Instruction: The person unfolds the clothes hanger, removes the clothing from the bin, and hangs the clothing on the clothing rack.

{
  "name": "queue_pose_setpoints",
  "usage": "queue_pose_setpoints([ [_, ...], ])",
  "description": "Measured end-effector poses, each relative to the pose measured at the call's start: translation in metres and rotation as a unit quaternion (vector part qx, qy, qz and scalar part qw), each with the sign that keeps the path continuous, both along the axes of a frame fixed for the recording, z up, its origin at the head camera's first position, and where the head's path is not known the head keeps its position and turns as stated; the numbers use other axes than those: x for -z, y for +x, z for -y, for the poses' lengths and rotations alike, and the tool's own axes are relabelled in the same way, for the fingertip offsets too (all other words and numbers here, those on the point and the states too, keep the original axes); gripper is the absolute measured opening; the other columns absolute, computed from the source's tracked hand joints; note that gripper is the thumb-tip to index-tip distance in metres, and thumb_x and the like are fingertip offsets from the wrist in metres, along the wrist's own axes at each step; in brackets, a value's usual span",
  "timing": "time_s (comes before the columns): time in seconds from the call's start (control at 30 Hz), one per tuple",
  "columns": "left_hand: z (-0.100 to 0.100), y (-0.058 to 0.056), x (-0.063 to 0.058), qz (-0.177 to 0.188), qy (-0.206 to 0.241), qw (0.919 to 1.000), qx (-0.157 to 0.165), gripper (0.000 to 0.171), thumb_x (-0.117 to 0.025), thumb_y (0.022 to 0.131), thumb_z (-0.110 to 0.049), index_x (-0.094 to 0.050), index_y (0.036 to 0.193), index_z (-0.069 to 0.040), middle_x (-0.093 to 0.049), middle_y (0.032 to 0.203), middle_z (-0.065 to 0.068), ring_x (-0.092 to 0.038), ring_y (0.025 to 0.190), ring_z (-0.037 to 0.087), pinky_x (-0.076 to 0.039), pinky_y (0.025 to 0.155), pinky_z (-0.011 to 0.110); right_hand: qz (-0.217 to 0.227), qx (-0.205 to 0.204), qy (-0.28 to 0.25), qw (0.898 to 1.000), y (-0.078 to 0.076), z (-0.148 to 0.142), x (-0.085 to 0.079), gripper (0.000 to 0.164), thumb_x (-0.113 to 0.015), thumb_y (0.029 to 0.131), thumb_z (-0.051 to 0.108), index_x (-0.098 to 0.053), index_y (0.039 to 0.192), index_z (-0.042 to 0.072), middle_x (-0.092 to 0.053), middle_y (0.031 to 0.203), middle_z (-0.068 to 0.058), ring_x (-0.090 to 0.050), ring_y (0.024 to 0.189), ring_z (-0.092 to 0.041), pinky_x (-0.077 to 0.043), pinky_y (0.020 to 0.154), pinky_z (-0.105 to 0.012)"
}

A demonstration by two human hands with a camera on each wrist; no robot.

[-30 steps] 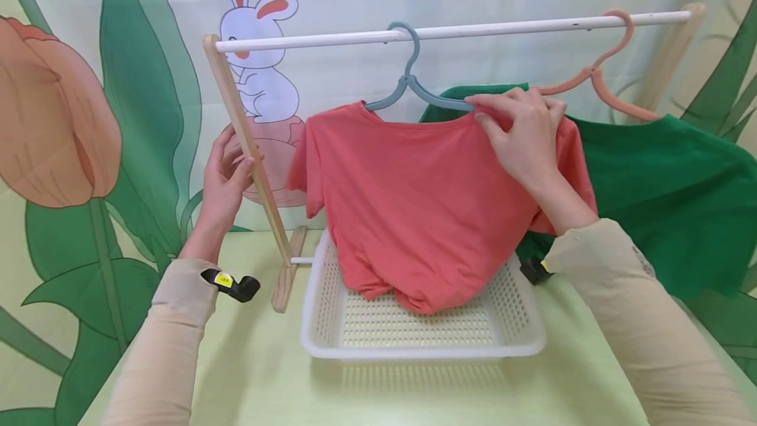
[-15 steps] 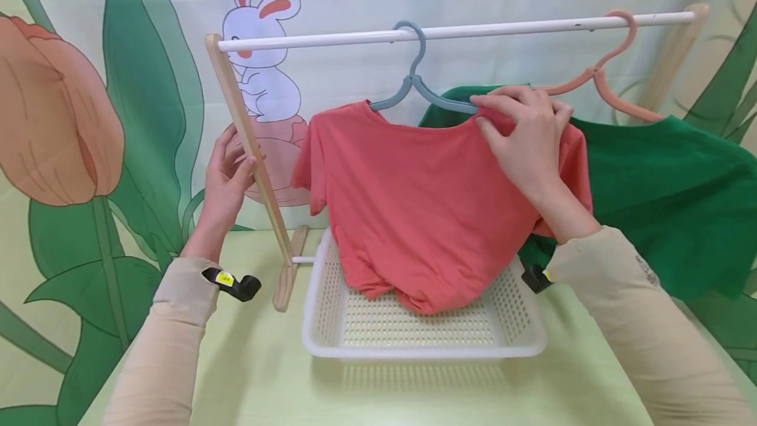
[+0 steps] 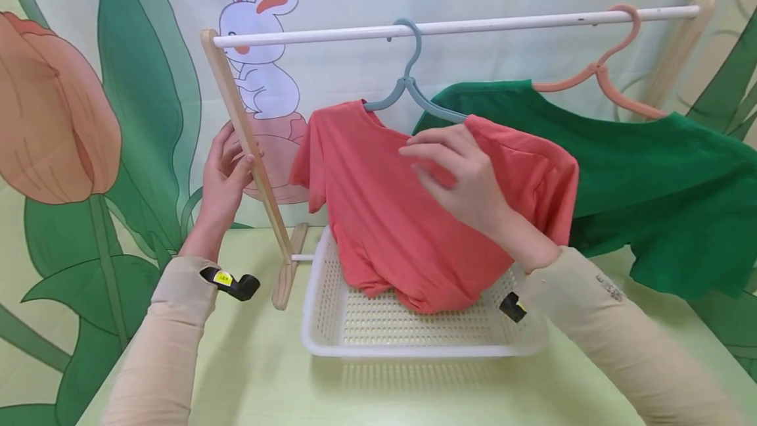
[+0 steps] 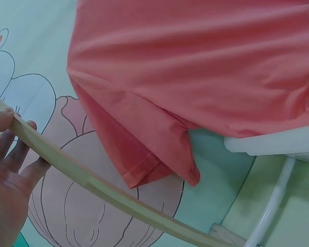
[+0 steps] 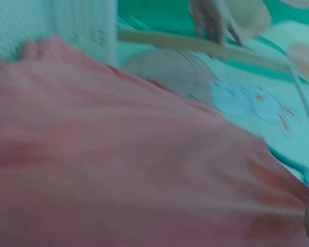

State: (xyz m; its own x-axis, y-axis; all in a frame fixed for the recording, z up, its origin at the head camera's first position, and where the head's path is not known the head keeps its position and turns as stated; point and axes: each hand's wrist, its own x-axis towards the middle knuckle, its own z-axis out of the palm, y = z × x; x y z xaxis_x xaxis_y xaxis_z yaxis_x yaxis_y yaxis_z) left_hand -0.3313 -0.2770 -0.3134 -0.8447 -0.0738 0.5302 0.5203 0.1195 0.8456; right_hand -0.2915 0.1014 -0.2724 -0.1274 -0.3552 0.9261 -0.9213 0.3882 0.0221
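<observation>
My left hand grips the wooden side post of a clothes rack, thumb in front and fingers behind; the left wrist view shows this hold on the post too. A red T-shirt hangs from a blue hanger on the white rail. Its lower part bunches into a white basket. In front of the shirt's neckline is my right hand, fingers loosely bent and nothing held. The right wrist view is blurred, mostly filled by the shirt.
A green T-shirt hangs on an orange hanger at the rail's right, partly behind the red one. The basket stands on a pale green table. Behind is a printed backdrop with a rabbit and tulips.
My right hand has let go of the red shirt's right shoulder and moved left and down, before the neckline. That shoulder now sits lower on the hanger. The left hand stays on the post.
</observation>
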Motion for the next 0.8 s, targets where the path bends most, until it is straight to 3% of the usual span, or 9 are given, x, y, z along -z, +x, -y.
queue_pose_setpoints([
  [0.1, -0.002, -0.001, 0.0, 0.0, 0.001, 1.0, 0.004, 0.061, -0.056, 0.1, -0.013, -0.034, 0.152, -0.035, -0.053, 0.138, 0.001, -0.059, 0.119, 0.015, -0.039, 0.105, 0.061, 0.037, -0.018, 0.039, 0.998, -0.001, 0.014, 0.018, 0.033, -0.079, 0.08, 0.005, -0.073, 0.112, 0.008, -0.071, 0.111, -0.01, -0.063, 0.104, -0.023, -0.055, 0.087, -0.032],
  [0.23, -0.002, -0.001, 0.0, -0.004, 0.011, 0.9999, 0.008, 0.06, -0.056, 0.1, -0.011, -0.035, 0.152, -0.033, -0.055, 0.137, -0.001, -0.058, 0.121, 0.02, -0.038, 0.105, 0.061, 0.106, -0.03, 0.066, 0.992, -0.004, 0.033, 0.044, 0.032, -0.078, 0.084, 0.01, -0.072, 0.115, 0.012, -0.07, 0.113, -0.005, -0.062, 0.106, -0.018, -0.057, 0.088, -0.032],
  [0.4, 0.001, 0.0, 0.001, -0.01, 0.018, 0.9998, 0.009, 0.06, -0.056, 0.099, -0.01, -0.036, 0.152, -0.031, -0.057, 0.134, -0.003, -0.058, 0.121, 0.021, -0.04, 0.105, 0.057, 0.197, -0.041, 0.126, 0.971, -0.012, 0.052, 0.069, 0.037, -0.077, 0.086, 0.016, -0.068, 0.122, 0.016, -0.068, 0.117, -0.001, -0.061, 0.108, -0.014, -0.058, 0.088, -0.031],
  [0.5, 0.001, 0.0, 0.001, -0.01, 0.02, 0.9997, 0.012, 0.06, -0.056, 0.099, -0.01, -0.037, 0.152, -0.031, -0.057, 0.134, -0.003, -0.059, 0.119, 0.018, -0.04, 0.104, 0.055, 0.266, -0.057, 0.174, 0.946, -0.019, 0.06, 0.084, 0.042, -0.077, 0.086, 0.019, -0.065, 0.127, 0.018, -0.067, 0.12, 0.001, -0.061, 0.105, -0.014, -0.058, 0.082, -0.028],
  [0.63, 0.001, 0.0, 0.0, -0.005, 0.019, 0.9997, 0.011, 0.06, -0.057, 0.099, -0.011, -0.036, 0.152, -0.032, -0.057, 0.133, -0.003, -0.06, 0.118, 0.015, -0.039, 0.105, 0.057, 0.352, -0.07, 0.241, 0.902, -0.028, 0.066, 0.106, 0.049, -0.077, 0.086, 0.023, -0.062, 0.132, 0.021, -0.066, 0.124, 0.001, -0.062, 0.1, -0.016, -0.056, 0.078, -0.024],
  [0.73, 0.0, 0.001, 0.0, 0.0, 0.019, 0.9998, 0.008, 0.06, -0.056, 0.099, -0.011, -0.036, 0.152, -0.033, -0.057, 0.132, -0.003, -0.059, 0.12, 0.017, -0.038, 0.105, 0.058, 0.394, -0.071, 0.293, 0.868, -0.033, 0.068, 0.122, 0.054, -0.078, 0.086, 0.025, -0.059, 0.136, 0.022, -0.066, 0.123, 0.0, -0.061, 0.096, -0.017, -0.055, 0.078, -0.024],
  [0.8, -0.001, 0.001, 0.0, 0.002, 0.021, 0.9998, 0.008, 0.06, -0.057, 0.099, -0.011, -0.037, 0.152, -0.033, -0.057, 0.132, -0.003, -0.059, 0.121, 0.02, -0.038, 0.105, 0.058, 0.408, -0.062, 0.322, 0.852, -0.036, 0.068, 0.132, 0.055, -0.078, 0.085, 0.026, -0.059, 0.137, 0.023, -0.065, 0.125, 0.001, -0.061, 0.096, -0.016, -0.054, 0.081, -0.025],
])
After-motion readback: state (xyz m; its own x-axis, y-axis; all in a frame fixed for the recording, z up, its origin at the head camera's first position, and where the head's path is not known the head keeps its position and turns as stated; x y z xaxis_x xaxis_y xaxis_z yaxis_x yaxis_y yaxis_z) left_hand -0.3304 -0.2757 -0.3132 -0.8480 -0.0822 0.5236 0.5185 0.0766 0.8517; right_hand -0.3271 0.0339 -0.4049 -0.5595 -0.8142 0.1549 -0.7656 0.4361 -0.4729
